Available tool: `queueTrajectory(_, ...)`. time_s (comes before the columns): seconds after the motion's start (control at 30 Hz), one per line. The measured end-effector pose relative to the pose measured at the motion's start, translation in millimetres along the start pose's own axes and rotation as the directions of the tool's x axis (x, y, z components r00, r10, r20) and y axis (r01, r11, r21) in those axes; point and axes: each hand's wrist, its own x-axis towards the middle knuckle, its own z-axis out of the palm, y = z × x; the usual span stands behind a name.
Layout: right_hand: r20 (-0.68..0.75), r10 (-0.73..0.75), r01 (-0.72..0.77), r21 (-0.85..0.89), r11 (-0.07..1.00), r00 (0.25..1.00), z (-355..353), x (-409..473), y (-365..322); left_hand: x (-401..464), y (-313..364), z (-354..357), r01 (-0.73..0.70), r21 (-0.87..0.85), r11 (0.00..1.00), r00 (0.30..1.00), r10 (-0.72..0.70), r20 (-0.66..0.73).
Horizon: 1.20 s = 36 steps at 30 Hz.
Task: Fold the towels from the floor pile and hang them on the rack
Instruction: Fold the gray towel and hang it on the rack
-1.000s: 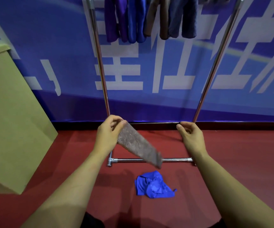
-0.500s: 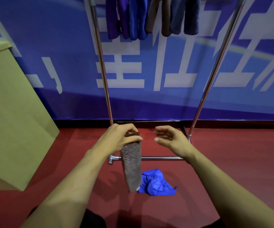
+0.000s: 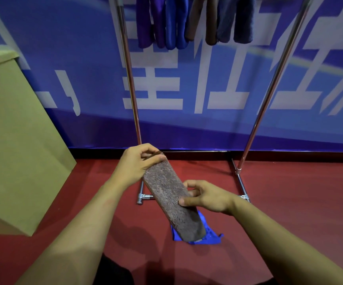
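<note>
pinching the soft, light, floppy folded brown terry towel, left hand grips its top end while right hand clasps mid-length; best held there.

We could not see the rack's top bar, since the upper edge cut it off along with the tops of the hung towels. The brown towel covered much of the blue towel on the floor. The box ran off the left edge. Fingers of the right hand were hidden behind the brown towel.
</note>
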Motion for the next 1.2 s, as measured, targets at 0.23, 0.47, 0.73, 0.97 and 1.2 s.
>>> queueTrajectory(0.23, -0.158, -0.149, 0.158, 0.044, 0.986, 0.976, 7.2, -11.1, -35.2, 3.0, -25.5, -5.7, 0.209, -0.136, 0.968, 0.972, -0.221, -0.081)
queueTrajectory(0.47, -0.283, -0.359, 0.413, 0.162, 0.896, 0.889, 13.1, -22.0, -61.9, -8.9, -16.0, 24.5, 0.352, -0.180, 0.919, 0.925, -0.312, 0.217)
queueTrajectory(0.73, -0.368, -0.354, 0.476, 0.324, 0.818, 0.860, 4.9, -20.5, -62.5, -31.0, -27.4, 62.5, 0.578, -0.043, 0.815, 0.730, -0.493, 0.473)
queueTrajectory(0.97, -0.457, -0.303, 0.467, 0.304, 0.830, 0.836, 4.5, -17.8, -60.0, -38.4, -10.1, 66.5, 0.601, -0.034, 0.799, 0.692, -0.498, 0.523)
queueTrajectory(1.2, -0.557, -0.285, 0.451, 0.184, 0.873, 0.780, 1.0, -12.1, -52.9, -18.5, 21.2, 67.8, 0.459, -0.593, 0.661, 0.888, -0.354, 0.293)
